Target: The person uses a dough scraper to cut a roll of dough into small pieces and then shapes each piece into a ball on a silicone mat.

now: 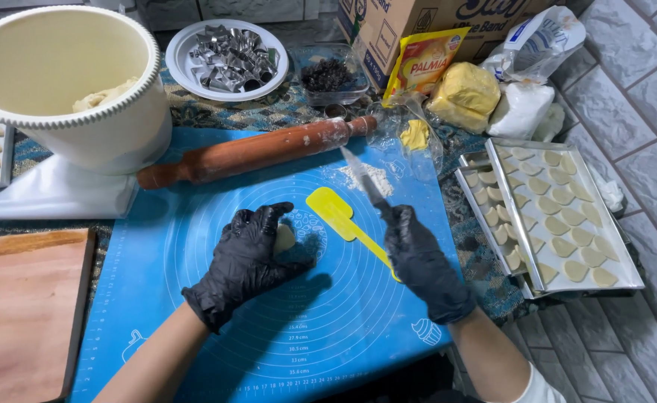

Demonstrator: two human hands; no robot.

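Both hands wear black gloves over a blue silicone baking mat (pixel 216 313). My left hand (pixel 250 254) presses down on a small pale piece of dough (pixel 284 239), mostly hidden under the fingers. My right hand (pixel 421 261) grips a knife (pixel 362 175), its blade pointing up and away toward a small patch of flour (pixel 369 179). A yellow spatula (pixel 339 216) lies on the mat between the hands, its handle running under my right hand.
A wooden rolling pin (pixel 254 153) lies across the mat's top. A large white bowl (pixel 67 82) with dough stands at back left. A plate of metal cutters (pixel 227 56) and margarine packs sit behind. Metal trays of shaped dough pieces (pixel 559 216) lie right; a wooden board (pixel 22 313) lies left.
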